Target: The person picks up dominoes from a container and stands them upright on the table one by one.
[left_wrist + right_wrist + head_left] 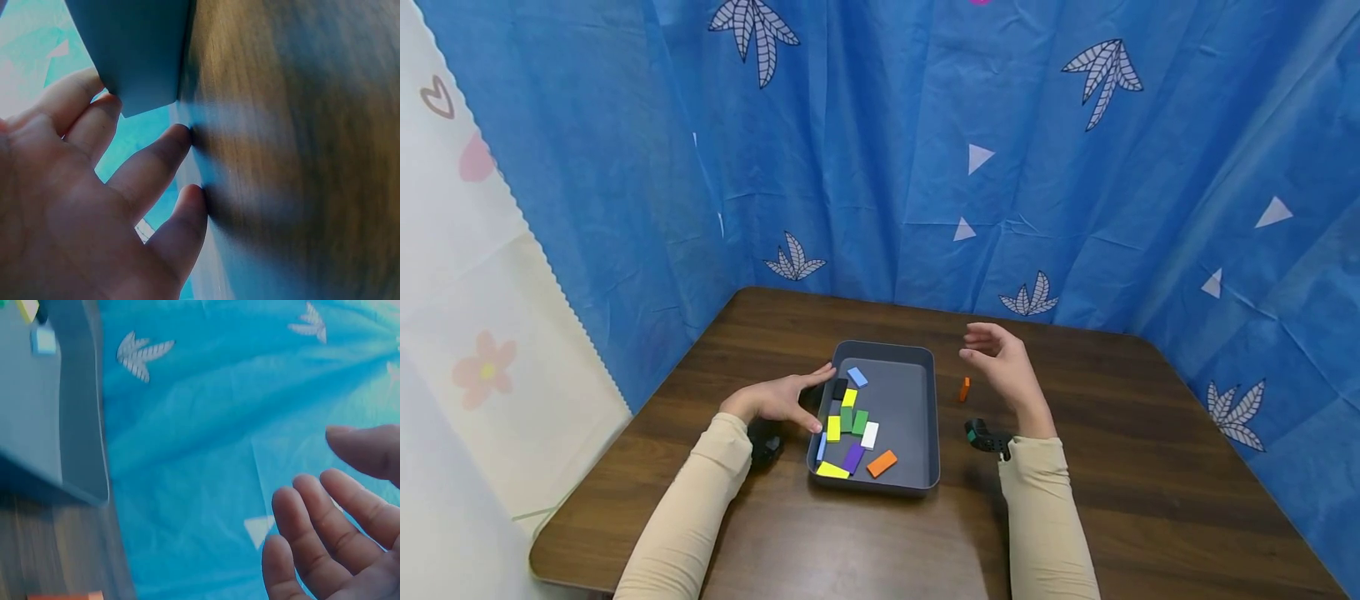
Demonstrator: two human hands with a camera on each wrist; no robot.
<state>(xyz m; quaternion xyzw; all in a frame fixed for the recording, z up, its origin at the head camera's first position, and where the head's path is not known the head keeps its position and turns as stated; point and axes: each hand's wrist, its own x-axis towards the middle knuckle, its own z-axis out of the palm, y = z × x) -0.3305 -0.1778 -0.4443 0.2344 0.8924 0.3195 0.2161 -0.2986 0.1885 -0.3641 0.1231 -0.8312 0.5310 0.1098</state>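
Observation:
At the left side of a grey tray (pixel 910 477), my left hand (pixel 778 398) spreads its thumb and fingers along the rim. In the left wrist view, the fingers (pixel 156 156) are extended, some at the tray's outer wall (pixel 134 56) and others close to the tabletop. My right hand (pixel 1003 367) is raised right of the tray, fingers loosely bent and nothing between them. An orange block (pixel 965 389) stands on edge on the table near it. Inside the tray, several coloured blocks lie mostly toward the left, with another orange block (pixel 882 463) near the front.
The brown wooden table (pixel 1120 467) extends to both sides of the tray. A blue curtain (pixel 880 150) hangs behind it, and a pale patterned cloth (pixel 482 300) hangs at the left. A black wrist camera (pixel 988 437) is strapped at the right wrist.

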